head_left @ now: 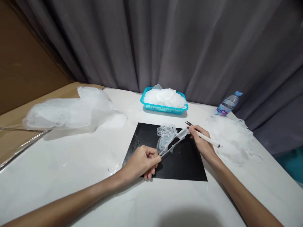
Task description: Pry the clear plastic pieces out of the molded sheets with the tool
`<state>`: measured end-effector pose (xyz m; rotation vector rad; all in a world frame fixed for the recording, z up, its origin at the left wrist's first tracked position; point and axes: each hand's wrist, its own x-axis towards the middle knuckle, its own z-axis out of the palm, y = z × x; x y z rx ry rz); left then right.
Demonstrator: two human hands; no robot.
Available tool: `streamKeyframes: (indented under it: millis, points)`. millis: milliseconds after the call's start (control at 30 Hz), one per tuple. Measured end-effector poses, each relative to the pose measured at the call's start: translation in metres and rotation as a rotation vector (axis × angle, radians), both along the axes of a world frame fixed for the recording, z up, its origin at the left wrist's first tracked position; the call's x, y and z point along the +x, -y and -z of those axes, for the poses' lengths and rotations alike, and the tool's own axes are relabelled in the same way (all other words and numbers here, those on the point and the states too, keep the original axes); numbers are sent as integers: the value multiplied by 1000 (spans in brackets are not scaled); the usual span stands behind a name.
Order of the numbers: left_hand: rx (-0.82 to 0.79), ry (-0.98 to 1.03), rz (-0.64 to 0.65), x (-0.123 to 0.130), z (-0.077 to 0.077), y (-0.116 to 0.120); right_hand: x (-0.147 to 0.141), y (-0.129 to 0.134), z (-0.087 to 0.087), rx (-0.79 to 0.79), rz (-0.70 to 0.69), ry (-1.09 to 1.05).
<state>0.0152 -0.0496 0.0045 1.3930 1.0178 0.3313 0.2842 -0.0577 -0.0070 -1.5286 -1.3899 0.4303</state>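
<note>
Over the black mat [184, 167], my left hand [145, 160] pinches one end of a thin, translucent strip [174, 145]. The strip stretches up and right to my right hand [200, 138], whose fingers are closed on its other end. A white-handled tool [208, 139] also lies in my right hand, its dark pointed tip showing beyond the fingers. Between the hands, a translucent sheet piece [165, 141] with a curled edge rests on the mat, with loopy white trimmings [166, 130] at its far side.
A turquoise basket [165, 109] heaped with white translucent pieces stands behind the mat. A large translucent pile [61, 113] lies at the left, over cardboard and table. Another white heap [230, 135] is at the right, near a water bottle [228, 104]. Grey curtains hang behind.
</note>
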Motion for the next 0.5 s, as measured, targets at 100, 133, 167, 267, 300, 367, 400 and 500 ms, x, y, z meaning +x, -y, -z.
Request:
streamKeyframes:
  millis: [100, 133, 167, 267, 300, 367, 400, 500]
  points:
    - [122, -52, -29, -3, -3, -4, -17, 13, -13, 29, -184, 71]
    - [210, -44, -82, -4, -6, -5, -24, 20, -18, 54, -256, 113]
    - [298, -23, -135, -5, -9, -7, -31, 27, -22, 78, -323, 153]
    - [361, 69, -115, -8, -20, -10, -49, 46, -30, 179, -458, 227]
    - [267, 98, -36, -9, -23, -11, -53, 51, -30, 216, -478, 243]
    - [36, 163, 88, -9, -26, -12, -61, 58, -27, 274, -498, 273]
    - [-52, 201, 106, -9, -26, -12, -64, 60, -24, 288, -512, 291]
    - [-166, 316, 58, -7, -21, -12, -74, 64, -18, 274, -600, 306]
